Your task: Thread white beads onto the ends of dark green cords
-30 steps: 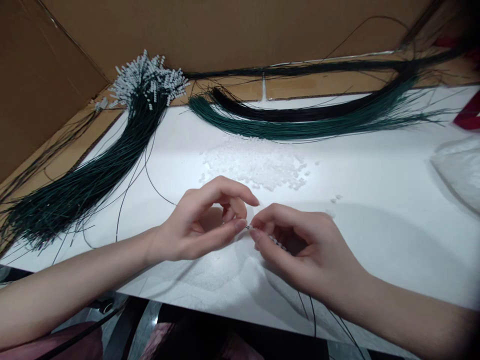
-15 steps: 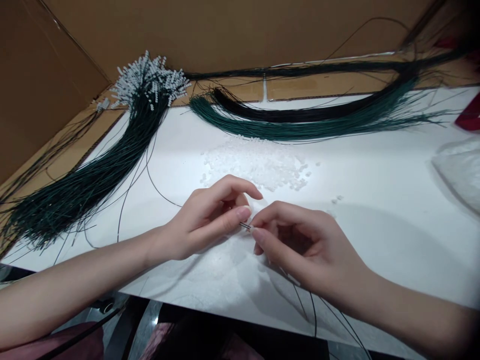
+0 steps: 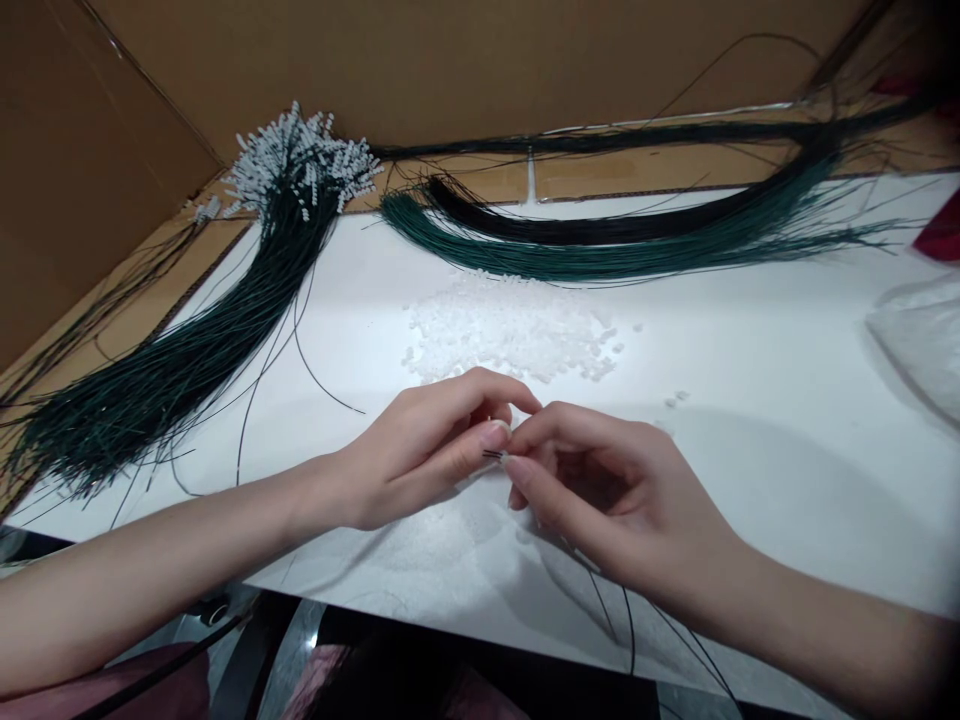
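My right hand pinches thin dark wires between thumb and index finger, with the short ends poking out to the left. Lengths of wire trail below this hand over the table's front edge. My left hand meets it, fingers curled and thumb tip beside the wire ends. What lies inside the left fingers, if anything, is hidden. Just beyond both hands a heap of small white translucent beads is spread on the white table.
At the left lies a thick bundle of dark green wires topped with white beads. Loose green and black wires curve along the back. A clear plastic bag is at the right. Cardboard walls stand behind.
My left hand has shifted slightly right and its index finger has come down against my right hand's fingers. Less of the wire ends shows. My right hand stays almost still.
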Tool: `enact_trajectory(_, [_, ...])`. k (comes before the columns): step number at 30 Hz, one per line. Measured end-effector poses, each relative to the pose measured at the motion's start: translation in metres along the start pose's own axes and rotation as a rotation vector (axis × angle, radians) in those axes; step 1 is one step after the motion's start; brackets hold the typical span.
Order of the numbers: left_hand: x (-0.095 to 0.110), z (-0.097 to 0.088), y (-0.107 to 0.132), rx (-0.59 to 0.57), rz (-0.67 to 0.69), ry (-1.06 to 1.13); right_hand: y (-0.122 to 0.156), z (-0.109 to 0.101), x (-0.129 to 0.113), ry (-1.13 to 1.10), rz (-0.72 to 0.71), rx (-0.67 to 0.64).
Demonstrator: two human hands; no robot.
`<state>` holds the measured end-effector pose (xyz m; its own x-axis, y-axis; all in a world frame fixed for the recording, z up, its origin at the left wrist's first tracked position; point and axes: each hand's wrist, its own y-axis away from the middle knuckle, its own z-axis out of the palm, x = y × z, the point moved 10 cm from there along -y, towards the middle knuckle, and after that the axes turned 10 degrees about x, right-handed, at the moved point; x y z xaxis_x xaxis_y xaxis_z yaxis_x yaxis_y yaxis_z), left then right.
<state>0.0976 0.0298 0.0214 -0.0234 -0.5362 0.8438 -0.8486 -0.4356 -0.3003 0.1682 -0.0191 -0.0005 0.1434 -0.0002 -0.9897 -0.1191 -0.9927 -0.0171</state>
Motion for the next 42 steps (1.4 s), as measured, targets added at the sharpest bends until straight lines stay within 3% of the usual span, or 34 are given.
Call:
enact_trajectory(9, [0.008, 0.004, -0.001, -0.052, 0.042, -0.084, 0.001, 0.0, -0.002, 0.009, -0.03, 0.007])
enact_trajectory(26, [0.006, 0.008, -0.002, -0.006, 0.095, -0.446, -0.002, -0.002, 0.002, 0.019, 0.0, 0.028])
enact_trajectory(37, [0.011, 0.011, 0.0, 0.018, 0.178, -0.536, -0.002, -0.003, 0.006, 0.029, 0.022, 0.028])
enact_trajectory(42, [0.007, 0.011, 0.001, 0.0, 0.152, -0.546, -0.001, -0.002, 0.007, -0.005, 0.044, 0.01])
